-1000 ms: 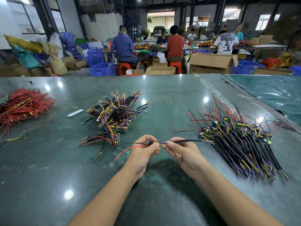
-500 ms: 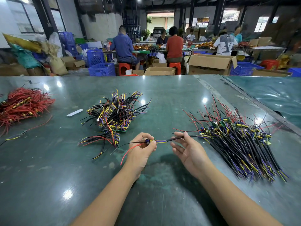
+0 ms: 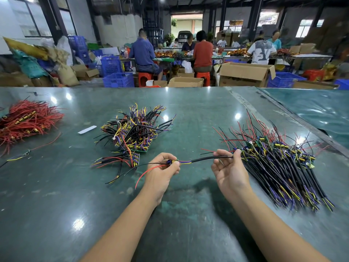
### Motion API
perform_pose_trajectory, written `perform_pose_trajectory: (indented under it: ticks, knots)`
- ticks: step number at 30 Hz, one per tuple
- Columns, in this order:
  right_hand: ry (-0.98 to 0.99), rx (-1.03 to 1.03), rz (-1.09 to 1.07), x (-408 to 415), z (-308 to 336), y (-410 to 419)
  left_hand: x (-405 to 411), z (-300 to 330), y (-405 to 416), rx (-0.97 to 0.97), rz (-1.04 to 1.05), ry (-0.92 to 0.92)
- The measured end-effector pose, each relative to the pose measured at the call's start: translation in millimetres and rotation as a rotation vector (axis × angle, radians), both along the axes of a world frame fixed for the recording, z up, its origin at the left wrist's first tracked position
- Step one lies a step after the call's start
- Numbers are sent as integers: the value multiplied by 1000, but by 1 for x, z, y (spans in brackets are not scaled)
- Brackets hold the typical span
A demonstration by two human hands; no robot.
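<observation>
Pinching a wire harness (image 3: 204,159) at both ends, a worker's 2 hands hold it stretched over a green worktop (image 3: 56,205). The left hand (image 3: 162,173) grips the blue-and-yellow connector end between thumb and curled fingers. A red lead (image 3: 149,171) and a thin black one trail loose from it to the left. The right hand (image 3: 230,171), palm up, nips the harness's black sleeve between thumb and fingertips, its other fingers loosely curled.

Just left of the left hand lies a small cluster of boards (image 3: 132,159) with black, red and yellow wires fanning out. Behind that sits a larger heap of wired boards (image 3: 136,129), its leads sticking up at all angles. Close beside the right hand, a long bundle of harnesses (image 3: 279,167) lies on the worktop, black sleeves running toward the near right and red leads splaying at its far end.

A white strip (image 3: 87,129) lies left of the heap, and a pile of red wires (image 3: 24,120) lies at the far left edge.

Beyond the worktop, seated workers (image 3: 143,53) face other tables among blue crates (image 3: 118,80) and open cardboard boxes (image 3: 243,74).
</observation>
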State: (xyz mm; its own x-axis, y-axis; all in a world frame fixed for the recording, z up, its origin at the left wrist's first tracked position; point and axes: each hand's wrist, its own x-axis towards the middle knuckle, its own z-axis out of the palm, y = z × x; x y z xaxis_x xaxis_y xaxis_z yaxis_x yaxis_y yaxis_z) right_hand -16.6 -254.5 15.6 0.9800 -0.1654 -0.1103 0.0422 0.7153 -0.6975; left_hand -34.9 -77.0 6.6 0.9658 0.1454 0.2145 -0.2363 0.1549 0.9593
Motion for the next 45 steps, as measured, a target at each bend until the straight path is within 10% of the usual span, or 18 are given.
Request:
perform_pose_trajectory:
  ticks: [5,12,16,24,27,31,38,45]
  knots:
    - [68,-216,-61,1,-6,-4,2,0,3,-79,-22,38]
    - [-138,-1422,-224,-3,-13,-10,8,4,11,-261,52,108]
    - [-235,-1667,-164,-7,-6,-11,8,7,18,-313,56,136]
    - [-44,-1395,-90,-6,-5,-14,6,5,16,-273,40,130]
    - [-19,-1415,-362,-3,-4,-21,6,2,16,-187,30,102]
    - [-489,-1800,-711,-13,-4,-9,2,0,10,-100,-19,99]
    - [-546,-1834,55,-15,-11,-2,0,4,4,-225,-172,173]
    - [-616,-1768,265,-18,-7,-9,5,14,20,-232,-152,260]
